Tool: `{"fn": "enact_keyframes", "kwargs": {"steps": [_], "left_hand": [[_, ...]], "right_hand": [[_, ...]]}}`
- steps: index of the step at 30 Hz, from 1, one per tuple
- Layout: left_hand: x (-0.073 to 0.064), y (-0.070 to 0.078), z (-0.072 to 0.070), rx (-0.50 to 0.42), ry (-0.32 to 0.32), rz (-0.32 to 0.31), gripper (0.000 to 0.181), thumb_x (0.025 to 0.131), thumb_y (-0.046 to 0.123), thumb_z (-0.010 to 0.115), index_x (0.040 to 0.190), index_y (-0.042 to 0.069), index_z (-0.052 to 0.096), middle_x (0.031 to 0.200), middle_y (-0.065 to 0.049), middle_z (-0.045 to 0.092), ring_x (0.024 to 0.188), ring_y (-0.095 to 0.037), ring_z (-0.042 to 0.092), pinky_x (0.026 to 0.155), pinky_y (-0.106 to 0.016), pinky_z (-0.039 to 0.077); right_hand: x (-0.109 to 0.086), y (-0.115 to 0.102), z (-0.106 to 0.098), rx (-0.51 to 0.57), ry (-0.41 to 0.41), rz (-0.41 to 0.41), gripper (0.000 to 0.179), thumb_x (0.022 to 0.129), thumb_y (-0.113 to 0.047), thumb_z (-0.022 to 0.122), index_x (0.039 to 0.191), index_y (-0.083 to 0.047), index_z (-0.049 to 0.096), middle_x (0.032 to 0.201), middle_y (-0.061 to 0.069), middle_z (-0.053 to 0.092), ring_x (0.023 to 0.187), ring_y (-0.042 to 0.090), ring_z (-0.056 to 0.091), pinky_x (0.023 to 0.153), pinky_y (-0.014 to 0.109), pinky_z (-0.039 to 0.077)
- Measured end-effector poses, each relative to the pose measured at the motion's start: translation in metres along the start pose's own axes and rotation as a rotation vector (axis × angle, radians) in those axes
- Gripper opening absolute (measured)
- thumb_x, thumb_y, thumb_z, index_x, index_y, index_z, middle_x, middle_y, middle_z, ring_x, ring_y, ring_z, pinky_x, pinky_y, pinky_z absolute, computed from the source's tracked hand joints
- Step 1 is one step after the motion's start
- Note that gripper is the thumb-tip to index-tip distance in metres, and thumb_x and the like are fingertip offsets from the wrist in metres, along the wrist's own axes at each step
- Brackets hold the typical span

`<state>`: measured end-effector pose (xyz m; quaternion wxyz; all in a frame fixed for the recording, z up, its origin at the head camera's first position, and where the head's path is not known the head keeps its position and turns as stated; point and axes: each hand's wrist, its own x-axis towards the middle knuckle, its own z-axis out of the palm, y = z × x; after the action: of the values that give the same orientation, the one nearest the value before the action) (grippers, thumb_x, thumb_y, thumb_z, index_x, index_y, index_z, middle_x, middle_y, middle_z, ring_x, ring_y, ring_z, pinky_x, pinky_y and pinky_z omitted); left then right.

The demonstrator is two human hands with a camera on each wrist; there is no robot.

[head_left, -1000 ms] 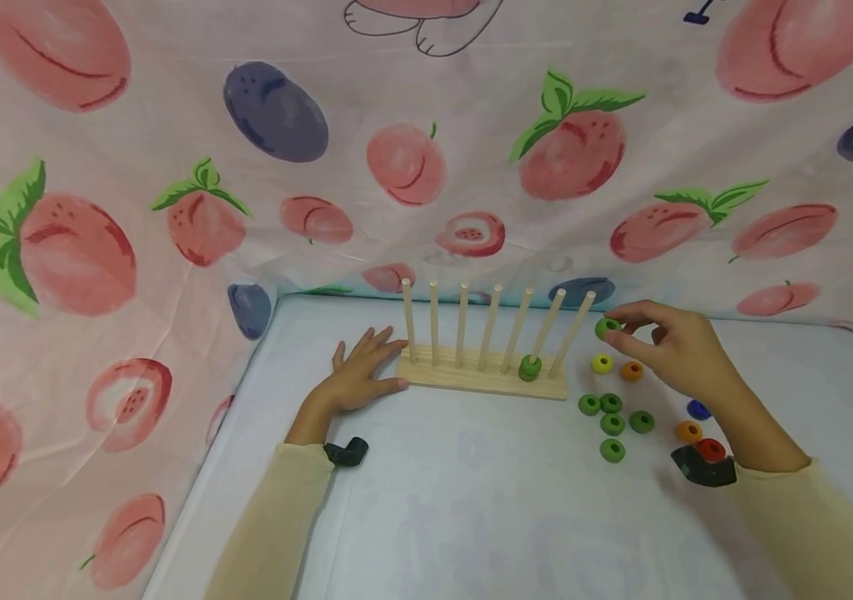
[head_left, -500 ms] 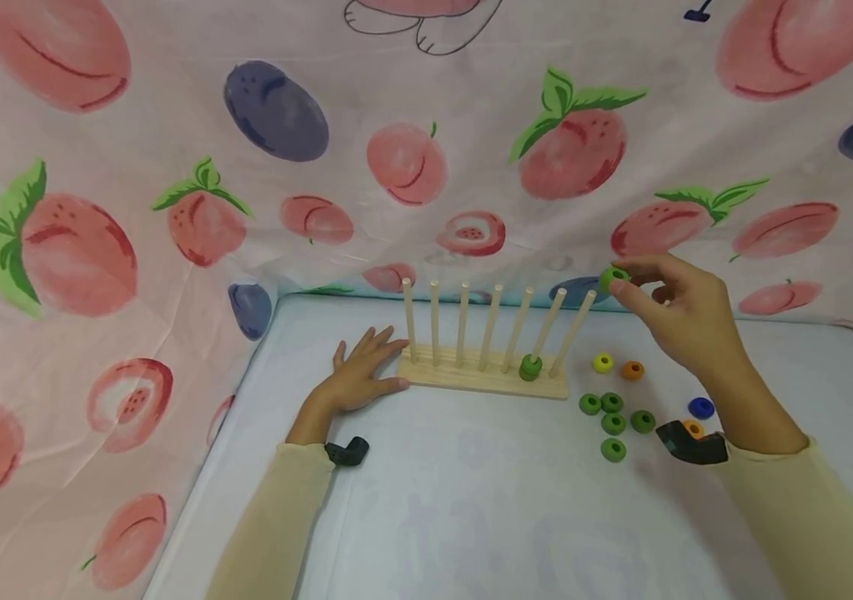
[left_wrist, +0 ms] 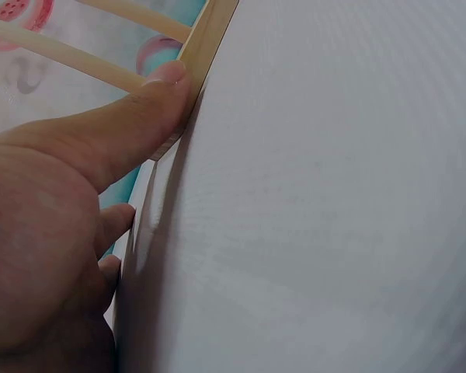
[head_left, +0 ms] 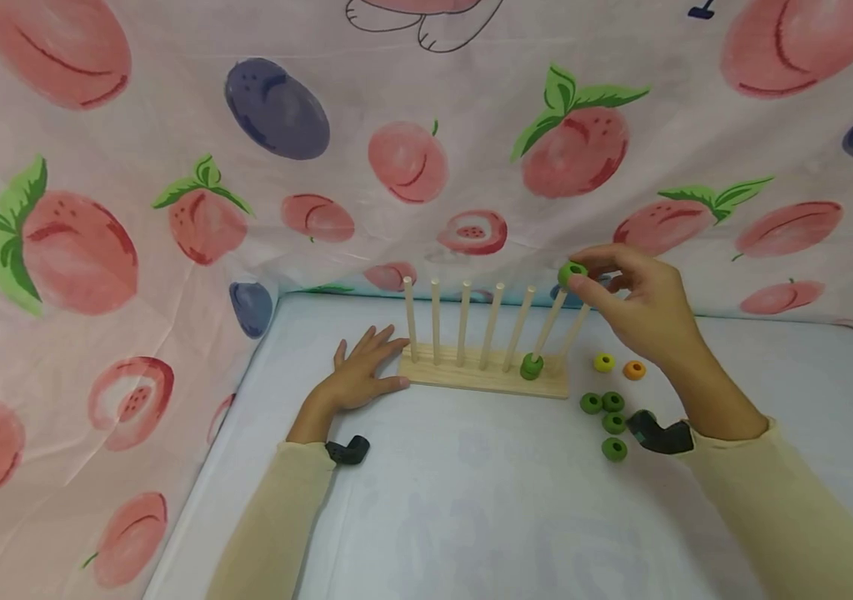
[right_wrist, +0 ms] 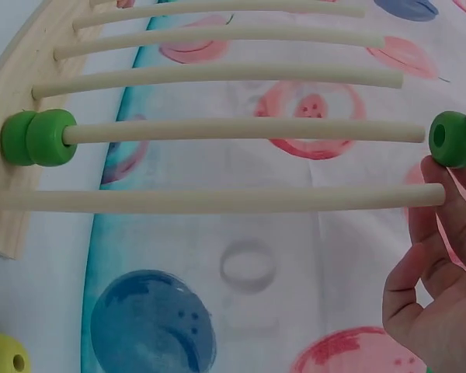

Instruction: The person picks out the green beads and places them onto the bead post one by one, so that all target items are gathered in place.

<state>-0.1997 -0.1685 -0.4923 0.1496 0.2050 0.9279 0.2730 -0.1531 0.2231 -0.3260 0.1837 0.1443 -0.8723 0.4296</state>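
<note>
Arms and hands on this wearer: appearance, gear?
Plain beige fabric left sleeve and matching right sleeve, both ending near the wrist. Small black bent left wrist unit; similar black right wrist unit. Left hand and right hand bare, no gloves. No cables visible.

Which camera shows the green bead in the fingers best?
The right wrist view: the green bead looks biggest there, its hole facing a peg's tip. The head view shows it small, pinched by the right hand. The left wrist view doesn't show it.
</note>
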Motion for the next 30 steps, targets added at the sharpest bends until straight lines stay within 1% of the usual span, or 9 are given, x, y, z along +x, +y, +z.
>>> {"fn": "enact_keyframes", "kwargs": {"steps": [3, 7, 9, 12, 16, 19, 23, 30], "left_hand": [[0.001, 0.001, 0.000, -0.002, 0.000, 0.003, 0.075, 0.094, 0.056, 0.066, 0.159, 0.031, 0.038, 0.173, -0.001, 0.013, 0.161, -0.030, -0.003, 0.120, -0.067, -0.014], [0.001, 0.001, -0.001, -0.003, -0.001, 0.000, 0.075, 0.094, 0.056, 0.067, 0.158, 0.031, 0.038, 0.173, -0.001, 0.013, 0.161, -0.030, -0.004, 0.119, -0.067, -0.014], [0.001, 0.001, -0.001, -0.002, -0.005, -0.003, 0.075, 0.094, 0.056, 0.066, 0.159, 0.031, 0.038, 0.174, 0.000, 0.012, 0.161, -0.029, -0.004, 0.120, -0.067, -0.014], [0.000, 0.001, -0.001, 0.003, -0.008, -0.005, 0.075, 0.094, 0.056, 0.066, 0.159, 0.032, 0.037, 0.174, 0.000, 0.011, 0.161, -0.029, -0.004, 0.120, -0.067, -0.014], [0.000, 0.000, 0.000, 0.009, -0.005, -0.001, 0.075, 0.094, 0.056, 0.066, 0.159, 0.032, 0.037, 0.174, 0.000, 0.012, 0.161, -0.029, -0.004, 0.120, -0.067, -0.014], [0.000, 0.000, -0.001, 0.009, -0.006, -0.001, 0.075, 0.094, 0.056, 0.066, 0.159, 0.031, 0.037, 0.174, 0.000, 0.012, 0.161, -0.029, -0.004, 0.120, -0.067, -0.014], [0.000, 0.001, -0.001, 0.010, -0.011, -0.004, 0.075, 0.094, 0.056, 0.066, 0.159, 0.032, 0.037, 0.174, 0.000, 0.012, 0.161, -0.030, -0.004, 0.119, -0.067, -0.014], [0.000, 0.000, 0.000, 0.003, -0.011, -0.007, 0.075, 0.094, 0.056, 0.066, 0.159, 0.032, 0.037, 0.174, 0.000, 0.012, 0.161, -0.029, -0.004, 0.120, -0.067, -0.014]], "right_hand": [[0.001, 0.002, 0.003, 0.005, -0.020, -0.006, 0.026, 0.094, -0.019, 0.075, 0.120, -0.015, 0.074, 0.103, -0.014, 0.070, 0.095, 0.002, 0.059, 0.079, 0.014, 0.045], [0.000, 0.004, 0.006, 0.004, -0.040, 0.011, 0.025, 0.094, -0.021, 0.076, 0.118, -0.017, 0.074, 0.100, -0.018, 0.069, 0.091, 0.004, 0.060, 0.076, 0.015, 0.046], [-0.001, 0.005, 0.007, 0.002, -0.041, 0.016, 0.025, 0.094, -0.022, 0.075, 0.118, -0.018, 0.074, 0.100, -0.018, 0.069, 0.090, 0.004, 0.060, 0.075, 0.015, 0.046], [-0.001, 0.006, 0.008, 0.003, -0.041, 0.013, 0.025, 0.094, -0.022, 0.075, 0.119, -0.017, 0.074, 0.101, -0.013, 0.071, 0.091, 0.003, 0.060, 0.077, 0.017, 0.046], [-0.002, 0.008, 0.010, 0.002, -0.066, 0.030, 0.025, 0.094, -0.024, 0.075, 0.118, -0.017, 0.074, 0.104, -0.004, 0.072, 0.092, 0.003, 0.060, 0.081, 0.020, 0.046], [-0.005, 0.012, 0.012, 0.007, -0.086, 0.045, 0.025, 0.095, -0.025, 0.075, 0.119, -0.018, 0.073, 0.104, -0.002, 0.072, 0.093, 0.004, 0.059, 0.082, 0.021, 0.045], [-0.007, 0.016, 0.014, 0.022, -0.089, 0.048, 0.027, 0.094, -0.024, 0.075, 0.121, -0.017, 0.073, 0.103, -0.004, 0.072, 0.093, 0.005, 0.058, 0.082, 0.020, 0.045], [-0.007, 0.018, 0.014, 0.029, -0.087, 0.053, 0.026, 0.095, -0.024, 0.075, 0.120, -0.020, 0.073, 0.102, -0.009, 0.071, 0.094, 0.005, 0.059, 0.082, 0.017, 0.045]]}}
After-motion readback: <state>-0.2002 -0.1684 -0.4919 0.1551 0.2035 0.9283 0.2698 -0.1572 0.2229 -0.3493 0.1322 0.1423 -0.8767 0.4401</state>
